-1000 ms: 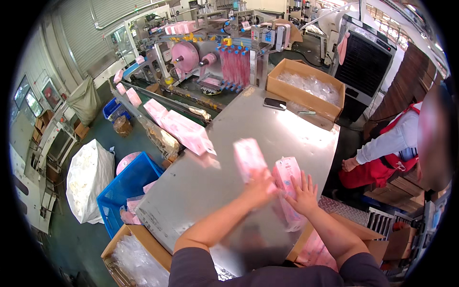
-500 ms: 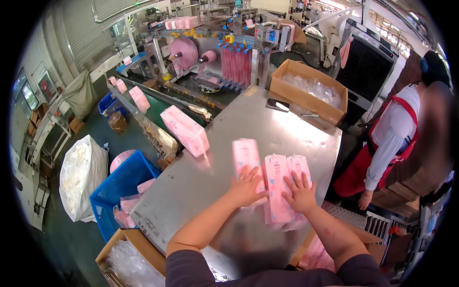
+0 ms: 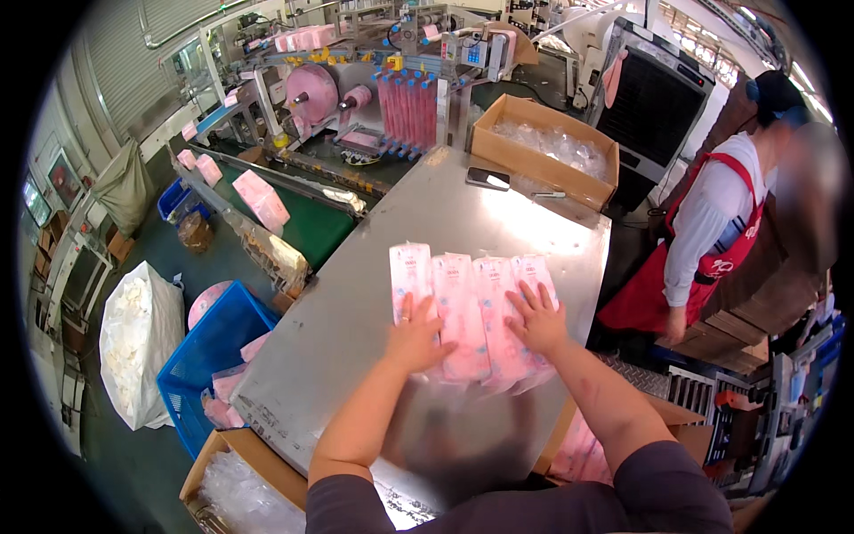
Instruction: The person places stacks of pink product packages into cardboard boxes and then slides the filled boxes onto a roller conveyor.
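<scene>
Several pink plastic-wrapped tissue packs point(image 3: 458, 303) lie side by side in a row on the metal table, touching or nearly so. My left hand point(image 3: 415, 335) rests on the lower part of the leftmost pack point(image 3: 410, 265), fingers spread, its thumb reaching onto the neighbouring one. At the row's other end, my right hand point(image 3: 536, 320) lies with spread fingers over the rightmost pack point(image 3: 531, 267) and the edge of the one beside it. Neither hand is wrapped round a pack.
A green conveyor belt point(image 3: 313, 233) carries more packs from the left. A phone point(image 3: 488, 179) and a carton of clear bags point(image 3: 544, 145) are at the far edge. A blue crate point(image 3: 178, 374) stands left; a co-worker in a red apron point(image 3: 636, 289) stands right.
The pack that lay at the conveyor's end has left that spot, and the row under my hands has gained one pack. The gap beside my left hand has closed. My view has shifted slightly.
</scene>
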`<state>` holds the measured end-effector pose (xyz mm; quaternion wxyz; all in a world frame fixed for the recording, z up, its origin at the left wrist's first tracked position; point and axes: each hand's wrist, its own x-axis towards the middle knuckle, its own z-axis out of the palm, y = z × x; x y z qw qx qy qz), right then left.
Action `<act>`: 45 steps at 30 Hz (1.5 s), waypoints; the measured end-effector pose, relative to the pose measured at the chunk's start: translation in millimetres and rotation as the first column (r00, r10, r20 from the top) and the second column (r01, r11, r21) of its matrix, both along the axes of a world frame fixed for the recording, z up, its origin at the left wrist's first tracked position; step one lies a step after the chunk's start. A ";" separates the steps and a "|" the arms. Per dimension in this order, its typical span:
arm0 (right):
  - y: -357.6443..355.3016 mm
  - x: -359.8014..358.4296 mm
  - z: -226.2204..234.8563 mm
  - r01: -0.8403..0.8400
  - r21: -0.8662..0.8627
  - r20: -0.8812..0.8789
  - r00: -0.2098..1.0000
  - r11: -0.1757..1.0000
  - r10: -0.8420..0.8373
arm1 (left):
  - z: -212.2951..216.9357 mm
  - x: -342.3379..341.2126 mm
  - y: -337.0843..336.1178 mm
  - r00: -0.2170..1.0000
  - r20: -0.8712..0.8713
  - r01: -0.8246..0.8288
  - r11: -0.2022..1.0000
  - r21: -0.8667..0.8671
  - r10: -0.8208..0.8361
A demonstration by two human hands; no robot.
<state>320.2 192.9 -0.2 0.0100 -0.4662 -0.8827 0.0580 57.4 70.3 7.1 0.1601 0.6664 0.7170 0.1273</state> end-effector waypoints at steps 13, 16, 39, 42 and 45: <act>-82.1 61.5 14.1 -0.003 -0.063 0.047 0.999 0.998 0.006 | 4.1 48.8 -42.3 0.978 -0.193 -0.025 0.967 0.255 0.076; -79.3 65.0 8.6 -0.020 -0.030 0.048 0.999 0.999 0.022 | 33.8 -16.0 35.8 0.936 -0.105 -0.279 0.890 0.362 0.336; 3.3 124.3 -60.5 -0.699 -0.680 -0.349 0.041 0.223 -0.936 | -82.3 -55.1 -90.4 -0.360 0.906 -0.344 0.871 -0.351 0.223; -7.9 122.5 -87.7 -0.784 -0.613 -0.227 0.053 0.100 -0.973 | -103.7 -34.1 -88.1 -0.447 0.876 -0.331 0.876 -0.352 0.184; -21.6 128.2 -94.1 -0.777 -0.625 -0.190 0.054 0.078 -0.980 | -105.2 -15.9 -89.8 -0.430 0.885 -0.335 0.879 -0.339 0.177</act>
